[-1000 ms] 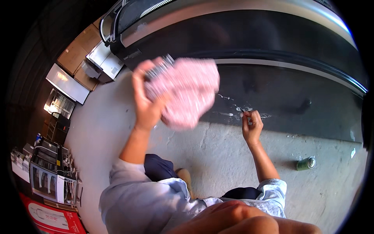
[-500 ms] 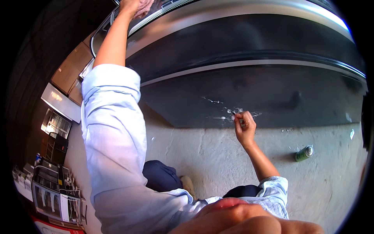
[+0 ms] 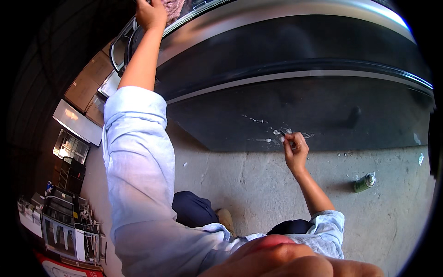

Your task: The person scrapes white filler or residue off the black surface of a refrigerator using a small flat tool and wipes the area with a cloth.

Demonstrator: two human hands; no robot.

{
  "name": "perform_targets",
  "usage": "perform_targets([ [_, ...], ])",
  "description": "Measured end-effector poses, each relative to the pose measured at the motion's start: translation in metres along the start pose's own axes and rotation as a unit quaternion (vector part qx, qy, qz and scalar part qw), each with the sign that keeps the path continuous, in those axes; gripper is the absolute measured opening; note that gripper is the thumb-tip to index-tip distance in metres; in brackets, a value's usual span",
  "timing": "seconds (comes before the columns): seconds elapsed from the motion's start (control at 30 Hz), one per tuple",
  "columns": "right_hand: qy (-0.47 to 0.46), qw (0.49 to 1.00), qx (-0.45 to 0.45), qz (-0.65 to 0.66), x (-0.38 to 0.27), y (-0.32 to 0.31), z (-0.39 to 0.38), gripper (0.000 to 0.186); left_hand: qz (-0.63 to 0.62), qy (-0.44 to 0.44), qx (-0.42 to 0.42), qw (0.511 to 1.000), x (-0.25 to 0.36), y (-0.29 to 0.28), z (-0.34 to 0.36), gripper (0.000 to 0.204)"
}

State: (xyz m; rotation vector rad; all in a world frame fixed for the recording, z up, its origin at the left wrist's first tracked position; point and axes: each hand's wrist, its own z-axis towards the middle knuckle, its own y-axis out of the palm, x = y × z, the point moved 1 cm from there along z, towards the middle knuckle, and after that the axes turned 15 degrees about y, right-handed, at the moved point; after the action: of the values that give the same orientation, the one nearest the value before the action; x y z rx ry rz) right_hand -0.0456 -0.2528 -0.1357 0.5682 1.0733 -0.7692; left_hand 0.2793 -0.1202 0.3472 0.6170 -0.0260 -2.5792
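My right hand [image 3: 296, 147] is closed in a pinch on a small, thin dark piece [image 3: 282, 133], whose kind I cannot make out. Its tip meets the lower dark panel [image 3: 221, 124] of a large cabinet-like unit, among white residue streaks [image 3: 276, 132]. At the upper left, my left hand [image 3: 151, 17] reaches to the unit's top end, beside a pink cloth [image 3: 173, 10]. The picture's edge cuts off its fingers, so their grip is hidden.
A green spray can [image 3: 364, 183] stands on the concrete floor [image 3: 258, 184] to the right. Cardboard boxes [image 3: 83, 81] and a white panel [image 3: 76, 121] are at the left, with a glass-sided case [image 3: 60, 233] farther down. White flakes lie along the unit's bottom edge.
My left hand has come slightly lower in the picture, showing more of it beside the pink cloth. My right hand stays at the white residue. The whole view has shifted a little.
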Motion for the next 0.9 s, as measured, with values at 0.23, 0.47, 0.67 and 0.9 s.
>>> perform_targets([
  [0.23,0.017,1.000,0.008,0.011,0.011,-0.003,-0.001,0.009,0.076,-0.137,-0.039,0.987,-0.025,-0.027,-0.015,0.048],
  [0.47,0.025,1.000,0.008,0.012,0.025,-0.002,-0.003,0.011,-0.046,0.106,-0.204,0.972,0.037,-0.060,-0.030,0.039],
  [0.67,0.047,0.998,0.040,-0.013,0.041,-0.020,-0.004,0.007,-0.028,0.139,-0.225,0.964,-0.028,-0.002,-0.019,0.036],
  [0.9,0.072,0.997,0.022,-0.016,0.038,-0.014,-0.016,0.009,0.023,-0.031,-0.156,0.987,-0.058,0.058,0.024,0.021],
])
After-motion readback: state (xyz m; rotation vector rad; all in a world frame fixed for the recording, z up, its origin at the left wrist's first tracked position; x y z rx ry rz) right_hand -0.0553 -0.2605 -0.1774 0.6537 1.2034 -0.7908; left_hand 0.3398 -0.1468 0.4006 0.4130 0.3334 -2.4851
